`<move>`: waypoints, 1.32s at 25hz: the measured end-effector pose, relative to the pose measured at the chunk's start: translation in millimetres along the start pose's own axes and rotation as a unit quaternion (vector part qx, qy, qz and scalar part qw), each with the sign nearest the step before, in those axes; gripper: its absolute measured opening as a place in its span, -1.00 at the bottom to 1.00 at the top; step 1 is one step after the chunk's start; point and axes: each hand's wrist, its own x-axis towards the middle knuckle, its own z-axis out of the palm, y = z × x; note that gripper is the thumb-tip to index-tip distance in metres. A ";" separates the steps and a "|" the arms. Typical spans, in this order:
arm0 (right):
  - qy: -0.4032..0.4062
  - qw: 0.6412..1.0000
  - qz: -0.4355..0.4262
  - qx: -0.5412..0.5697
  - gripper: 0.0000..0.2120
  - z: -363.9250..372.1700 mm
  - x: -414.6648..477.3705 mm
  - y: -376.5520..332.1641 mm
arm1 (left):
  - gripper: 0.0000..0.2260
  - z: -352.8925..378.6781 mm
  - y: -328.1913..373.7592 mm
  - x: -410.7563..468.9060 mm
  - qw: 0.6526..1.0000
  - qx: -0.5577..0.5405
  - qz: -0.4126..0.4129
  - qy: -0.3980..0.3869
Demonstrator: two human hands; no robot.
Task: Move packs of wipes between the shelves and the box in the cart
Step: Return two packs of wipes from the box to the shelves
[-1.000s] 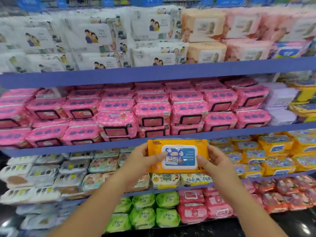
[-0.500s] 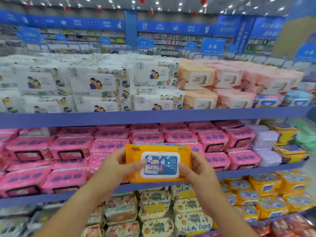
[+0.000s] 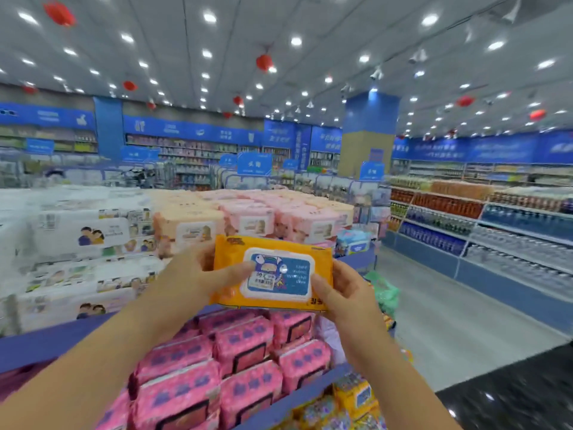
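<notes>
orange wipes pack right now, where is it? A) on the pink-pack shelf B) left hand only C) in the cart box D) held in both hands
D: the left hand and right hand each grip one end of the orange pack, held up in front of the shelves.

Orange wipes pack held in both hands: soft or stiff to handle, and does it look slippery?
The orange pack probably flexes; its film edges look wrinkled between the left hand and right hand. The glossy wrap may be somewhat slick. The white-rimmed lid likely gives one firmer patch.
</notes>
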 end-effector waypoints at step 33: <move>-0.084 0.983 0.155 -0.041 -0.67 -251.2 129.1 196.1 | -0.45 207.8 -215.4 141.8 0.983 0.053 -0.142 0.101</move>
